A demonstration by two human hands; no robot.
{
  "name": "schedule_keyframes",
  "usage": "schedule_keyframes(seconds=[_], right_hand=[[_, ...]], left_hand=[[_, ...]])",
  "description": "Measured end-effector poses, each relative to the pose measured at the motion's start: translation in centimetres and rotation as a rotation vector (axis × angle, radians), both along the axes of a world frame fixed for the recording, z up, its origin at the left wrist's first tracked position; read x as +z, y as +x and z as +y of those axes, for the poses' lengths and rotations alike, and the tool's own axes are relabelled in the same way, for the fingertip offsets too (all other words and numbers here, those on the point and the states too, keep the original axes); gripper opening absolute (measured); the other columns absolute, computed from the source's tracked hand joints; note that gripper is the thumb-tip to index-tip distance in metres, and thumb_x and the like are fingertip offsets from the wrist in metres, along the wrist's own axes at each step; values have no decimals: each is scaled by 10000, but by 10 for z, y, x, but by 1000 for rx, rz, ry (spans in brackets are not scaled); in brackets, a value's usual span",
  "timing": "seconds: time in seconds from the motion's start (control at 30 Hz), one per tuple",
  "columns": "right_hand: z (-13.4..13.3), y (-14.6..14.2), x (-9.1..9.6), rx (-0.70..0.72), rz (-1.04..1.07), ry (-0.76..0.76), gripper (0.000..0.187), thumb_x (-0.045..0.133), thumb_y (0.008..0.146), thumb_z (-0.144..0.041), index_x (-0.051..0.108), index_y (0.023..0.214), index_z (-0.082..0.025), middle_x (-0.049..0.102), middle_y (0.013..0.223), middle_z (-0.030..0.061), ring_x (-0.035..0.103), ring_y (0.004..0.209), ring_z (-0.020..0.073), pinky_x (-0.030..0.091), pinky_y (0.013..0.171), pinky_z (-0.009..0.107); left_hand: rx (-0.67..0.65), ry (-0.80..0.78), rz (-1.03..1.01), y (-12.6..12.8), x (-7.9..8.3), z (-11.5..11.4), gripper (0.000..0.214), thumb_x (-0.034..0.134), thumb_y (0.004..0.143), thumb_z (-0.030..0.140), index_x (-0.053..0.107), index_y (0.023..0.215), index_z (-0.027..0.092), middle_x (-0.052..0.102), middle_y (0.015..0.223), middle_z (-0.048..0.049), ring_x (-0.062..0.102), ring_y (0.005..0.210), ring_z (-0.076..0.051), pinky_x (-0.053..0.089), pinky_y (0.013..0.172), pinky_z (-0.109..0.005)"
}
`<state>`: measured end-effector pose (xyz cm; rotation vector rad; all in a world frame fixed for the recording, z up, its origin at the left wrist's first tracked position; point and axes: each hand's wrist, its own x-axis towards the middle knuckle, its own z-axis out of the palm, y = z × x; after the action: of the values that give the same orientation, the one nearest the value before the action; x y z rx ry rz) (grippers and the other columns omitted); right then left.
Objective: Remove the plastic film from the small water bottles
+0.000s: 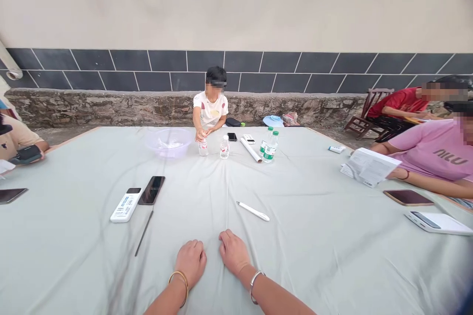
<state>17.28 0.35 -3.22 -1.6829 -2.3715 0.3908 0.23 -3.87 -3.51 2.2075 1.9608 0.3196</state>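
My left hand (191, 260) and my right hand (232, 251) rest knuckles-up, side by side, on the pale green tablecloth (295, 246) near the front edge. Both have the fingers curled under, and nothing shows in them. A gold bangle circles my left wrist, a silver one my right. A white pen (253, 211) lies just beyond my right hand. A thin dark stick (144, 231), a black phone (152, 190) and a white remote-like device (126, 205) lie to the left of my left hand.
A person sits across the table, holding a small bottle (203, 146), beside a clear bowl (169, 141), more bottles (269, 146) and a paper roll (251, 149). Other people sit left and right. Phones (408, 197), papers (369, 166) and a white box (438, 222) lie at the right.
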Motion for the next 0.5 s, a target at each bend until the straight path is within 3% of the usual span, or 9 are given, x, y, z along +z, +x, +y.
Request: schedule_keyframes(seconds=[0.37,0.5], right_hand=[[-1,0,5,-11,9,-9,274,379,779,-51,576,900,-198,605,922,53,593,831,181,403,757,281],[-1,4,2,-26,39,-19,314,364,747,-66,571,879,-263,613,909,48,623,843,219,444,765,331]], left_hand=[[-3,-36,-40,3,7,1,234,360,847,156,585,797,192,632,842,-52,561,832,-193,356,733,-314],[10,-71,-75,4,9,-1,246,352,842,141,587,791,191,632,847,-59,556,830,-201,361,737,-327]])
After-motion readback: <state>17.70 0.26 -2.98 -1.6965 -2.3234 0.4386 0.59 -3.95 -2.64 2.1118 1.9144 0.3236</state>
